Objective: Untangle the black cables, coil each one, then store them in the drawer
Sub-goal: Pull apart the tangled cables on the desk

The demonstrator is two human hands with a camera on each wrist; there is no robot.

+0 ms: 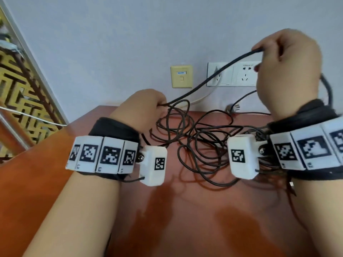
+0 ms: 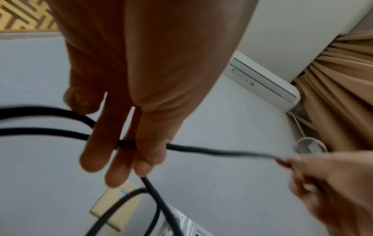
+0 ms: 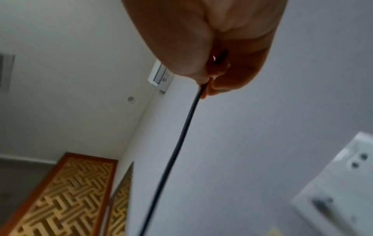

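Cable tangle (image 1: 194, 145) on table (image 1: 167, 219); wall sockets (image 1: 233, 74) behind.

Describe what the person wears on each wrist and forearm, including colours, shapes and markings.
Each wrist carries a black fabric band under a ring of white blocks printed with black-and-white square codes. A white rounded camera box with its own code is bolted to each ring's inner side. Forearms are bare, without sleeves.

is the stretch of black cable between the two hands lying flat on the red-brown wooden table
No, the black cable runs raised above the red-brown wooden table, from the left hand up to the right hand.
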